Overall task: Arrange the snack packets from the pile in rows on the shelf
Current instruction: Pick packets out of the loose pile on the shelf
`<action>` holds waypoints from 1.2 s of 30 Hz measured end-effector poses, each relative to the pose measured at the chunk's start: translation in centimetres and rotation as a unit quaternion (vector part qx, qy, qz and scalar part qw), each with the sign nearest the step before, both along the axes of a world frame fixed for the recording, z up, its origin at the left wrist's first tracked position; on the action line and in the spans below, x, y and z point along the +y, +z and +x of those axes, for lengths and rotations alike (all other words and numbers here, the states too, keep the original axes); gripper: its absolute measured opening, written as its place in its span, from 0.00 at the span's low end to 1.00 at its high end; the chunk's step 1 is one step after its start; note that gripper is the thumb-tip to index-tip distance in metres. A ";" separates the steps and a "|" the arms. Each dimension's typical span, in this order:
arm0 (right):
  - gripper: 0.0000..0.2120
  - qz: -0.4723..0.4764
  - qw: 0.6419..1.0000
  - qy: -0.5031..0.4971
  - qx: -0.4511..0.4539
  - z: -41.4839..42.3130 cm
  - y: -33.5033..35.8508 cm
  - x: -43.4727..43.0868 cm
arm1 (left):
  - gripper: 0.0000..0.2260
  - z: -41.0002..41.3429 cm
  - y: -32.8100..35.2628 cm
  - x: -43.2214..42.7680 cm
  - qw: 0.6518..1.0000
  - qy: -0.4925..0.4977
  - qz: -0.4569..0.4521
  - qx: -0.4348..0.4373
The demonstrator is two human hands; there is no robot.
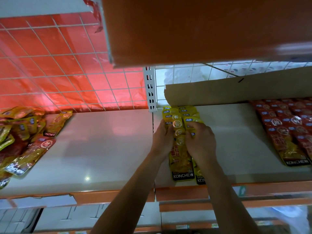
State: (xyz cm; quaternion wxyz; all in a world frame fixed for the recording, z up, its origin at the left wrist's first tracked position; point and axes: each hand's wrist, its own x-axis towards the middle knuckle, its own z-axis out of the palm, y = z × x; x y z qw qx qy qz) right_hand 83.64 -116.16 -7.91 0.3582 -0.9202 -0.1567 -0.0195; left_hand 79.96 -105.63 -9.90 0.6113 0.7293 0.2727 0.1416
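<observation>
Packets (181, 160) of glossy yellow foil (flat overlapping rows), left hand (162, 138) and right hand (201, 141) gripping them, smooth white shelf (101, 149)

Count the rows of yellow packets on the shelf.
2: the left row under the left hand, the right row beside it under the right hand; arms may hide more.

Retail shop, prob. a small grocery/snack store, far as I can see. Gondola-type shelving: white shelf (101, 141) w/ orange front edge (185, 191), slotted upright post (150, 88), wire-grid back panel (67, 65). Same-brand yellow packets (180, 159) and red packets (287, 132) lie flat in overlapping rows, w/ a loose pile (20, 141) in the left bay. Cardboard (236, 92) stands at the back; small label tags (181, 226) on the lower shelf edge, too blurred to read.
</observation>
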 end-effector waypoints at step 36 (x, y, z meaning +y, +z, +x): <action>0.18 -0.166 0.920 0.349 -0.062 -14.0 -2.2 34.7 | 0.12 -21.3 -0.8 29.3 0.799 0.237 0.431 0.345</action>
